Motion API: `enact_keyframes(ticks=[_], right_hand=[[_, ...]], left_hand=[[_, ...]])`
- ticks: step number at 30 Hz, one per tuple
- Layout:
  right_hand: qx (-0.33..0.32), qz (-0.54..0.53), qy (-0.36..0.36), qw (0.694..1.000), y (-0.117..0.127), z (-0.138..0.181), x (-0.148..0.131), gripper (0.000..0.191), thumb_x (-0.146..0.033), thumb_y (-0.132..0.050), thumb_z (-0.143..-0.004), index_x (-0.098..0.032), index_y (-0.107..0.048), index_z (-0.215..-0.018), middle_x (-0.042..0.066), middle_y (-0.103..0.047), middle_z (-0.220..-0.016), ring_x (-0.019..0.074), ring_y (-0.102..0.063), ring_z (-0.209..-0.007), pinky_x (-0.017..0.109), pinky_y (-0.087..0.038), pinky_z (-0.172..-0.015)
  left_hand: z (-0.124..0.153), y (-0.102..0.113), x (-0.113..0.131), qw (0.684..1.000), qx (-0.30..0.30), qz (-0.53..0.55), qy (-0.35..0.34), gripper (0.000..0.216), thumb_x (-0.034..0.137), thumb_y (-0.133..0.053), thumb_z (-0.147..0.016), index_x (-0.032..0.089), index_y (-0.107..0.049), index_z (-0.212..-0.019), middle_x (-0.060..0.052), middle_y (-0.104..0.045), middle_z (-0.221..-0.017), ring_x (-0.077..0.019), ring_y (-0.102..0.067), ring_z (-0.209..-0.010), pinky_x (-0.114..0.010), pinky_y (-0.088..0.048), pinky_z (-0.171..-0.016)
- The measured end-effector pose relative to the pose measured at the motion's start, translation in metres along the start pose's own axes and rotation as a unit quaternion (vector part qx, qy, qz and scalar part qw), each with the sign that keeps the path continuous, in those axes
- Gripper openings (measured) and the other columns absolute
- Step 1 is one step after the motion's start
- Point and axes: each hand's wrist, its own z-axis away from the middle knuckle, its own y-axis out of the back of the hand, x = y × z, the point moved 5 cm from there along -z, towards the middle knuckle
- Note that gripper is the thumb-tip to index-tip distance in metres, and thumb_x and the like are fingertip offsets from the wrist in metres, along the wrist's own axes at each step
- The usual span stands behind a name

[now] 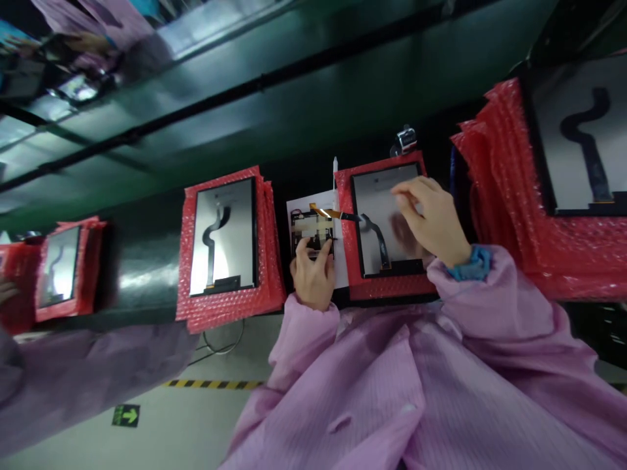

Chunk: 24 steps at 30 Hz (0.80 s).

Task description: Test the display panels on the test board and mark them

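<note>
A tablet screen panel (pixel 382 196) lies face down on a stack of red bubble-wrap sheets (pixel 392 287) right in front of me, with a black flex cable (pixel 378 238) curving across its grey back. My right hand (pixel 431 219) rests over the panel's right half, fingertips curled and pressed down near its top edge. My left hand (pixel 313 271) sits on a white sheet (pixel 306 205) printed with dark labels, its fingers pinched on one. An orange strip (pixel 324 211) reaches from that sheet towards the panel.
Another panel on red bubble wrap (pixel 223 238) lies to the left, a third (pixel 59 271) farther left by another person's sleeve (pixel 73 378). A big stack with a panel (pixel 578 143) fills the right. A white pen-like tube (pixel 336 171) and a small counter (pixel 405 139) stand behind.
</note>
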Motion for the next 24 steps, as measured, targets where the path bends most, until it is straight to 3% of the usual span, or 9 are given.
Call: enact_keyframes(ticks=[4, 8, 12, 15, 20, 24], right_hand=[[0.04, 0.021, -0.1, 0.994, 0.027, 0.052, 0.014, 0.024, -0.029, -0.048, -0.098, -0.018, -0.069, -0.101, 0.01, -0.072, -0.098, 0.0237, -0.065, -0.09, 0.039, -0.053, -0.082], [0.026, 0.074, -0.157, 0.985, 0.018, 0.093, 0.019, 0.029, -0.032, -0.049, -0.096, -0.014, -0.069, -0.106, 0.016, -0.073, -0.106, 0.03, -0.065, -0.097, 0.048, -0.054, -0.09], [0.044, 0.118, -0.167, 0.978, 0.002, 0.106, 0.012, 0.04, -0.034, -0.047, -0.097, -0.008, -0.065, -0.123, 0.022, -0.069, -0.125, 0.0362, -0.061, -0.116, 0.057, -0.047, -0.104], [0.044, 0.082, -0.192, 0.977, -0.002, 0.104, 0.017, 0.045, -0.038, -0.053, -0.093, -0.01, -0.062, -0.126, 0.022, -0.065, -0.13, 0.0374, -0.057, -0.121, 0.06, -0.043, -0.109], [0.048, -0.098, -0.29, 0.951, 0.017, 0.104, 0.016, 0.048, -0.05, -0.06, -0.088, -0.019, -0.057, -0.125, 0.016, -0.061, -0.126, 0.0312, -0.058, -0.118, 0.055, -0.049, -0.103], [0.047, -0.169, -0.206, 0.963, 0.035, 0.093, -0.036, 0.044, -0.046, -0.058, -0.095, -0.021, -0.052, -0.132, 0.013, -0.056, -0.134, 0.0271, -0.055, -0.127, 0.05, -0.046, -0.11]], left_hand=[[0.006, 0.009, 0.033, 0.99, 0.031, 0.133, -0.04, 0.027, 0.024, -0.05, -0.103, 0.018, -0.074, -0.114, -0.016, -0.065, -0.126, -0.0242, -0.066, -0.111, -0.041, -0.054, -0.098], [0.014, 0.004, 0.062, 0.976, 0.006, 0.201, -0.079, 0.022, 0.021, -0.052, -0.102, 0.018, -0.07, -0.113, -0.012, -0.073, -0.112, -0.0225, -0.067, -0.106, -0.038, -0.056, -0.095], [0.019, -0.005, 0.07, 0.976, 0.012, 0.204, -0.078, 0.022, 0.017, -0.053, -0.101, 0.014, -0.065, -0.119, -0.013, -0.074, -0.114, -0.0235, -0.068, -0.108, -0.039, -0.057, -0.096], [0.02, -0.007, 0.07, 0.975, -0.001, 0.209, -0.076, 0.024, 0.019, -0.054, -0.099, 0.015, -0.063, -0.121, -0.014, -0.075, -0.116, -0.0251, -0.068, -0.111, -0.042, -0.057, -0.098], [0.01, 0.006, 0.06, 0.962, -0.103, 0.241, -0.074, 0.032, 0.034, -0.062, -0.095, 0.017, -0.063, -0.122, -0.015, -0.073, -0.123, -0.0294, -0.068, -0.117, -0.048, -0.056, -0.102], [-0.012, 0.015, 0.046, 0.927, -0.219, 0.304, -0.028, 0.032, 0.047, -0.062, -0.096, 0.021, -0.071, -0.112, -0.01, -0.078, -0.112, -0.0281, -0.073, -0.107, -0.045, -0.057, -0.098]])
